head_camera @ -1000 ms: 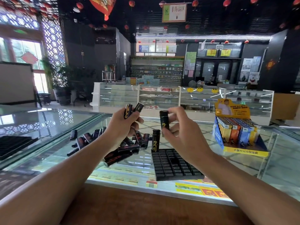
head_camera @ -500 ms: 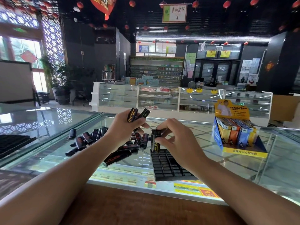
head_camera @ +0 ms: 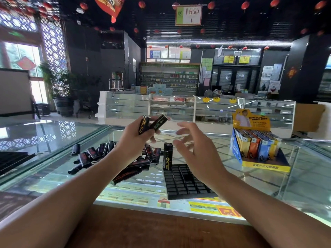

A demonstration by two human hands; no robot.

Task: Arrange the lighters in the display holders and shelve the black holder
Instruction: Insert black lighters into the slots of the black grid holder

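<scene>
A black gridded holder (head_camera: 186, 183) lies on the glass counter (head_camera: 304, 176). A black lighter with gold writing (head_camera: 167, 156) stands upright in its far left corner; whether another stands behind it I cannot tell. My right hand (head_camera: 195, 151) hovers just right of that lighter, fingers spread and holding nothing. My left hand (head_camera: 138, 138) is raised above the counter and grips two black lighters (head_camera: 152, 124). A pile of several loose black lighters (head_camera: 114, 158) lies left of the holder, partly hidden by my left forearm.
A yellow and blue display box of coloured lighters (head_camera: 258, 147) stands at the right on the counter. A wooden ledge (head_camera: 161, 230) runs along the near edge. A dark tray (head_camera: 12, 158) sits on the lower glass at the left. Glass showcases (head_camera: 179, 108) stand beyond.
My right hand set its lighter upright into the holder's far left corner, let go and lifted away with fingers spread. My left hand kept its two lighters, turning slightly.
</scene>
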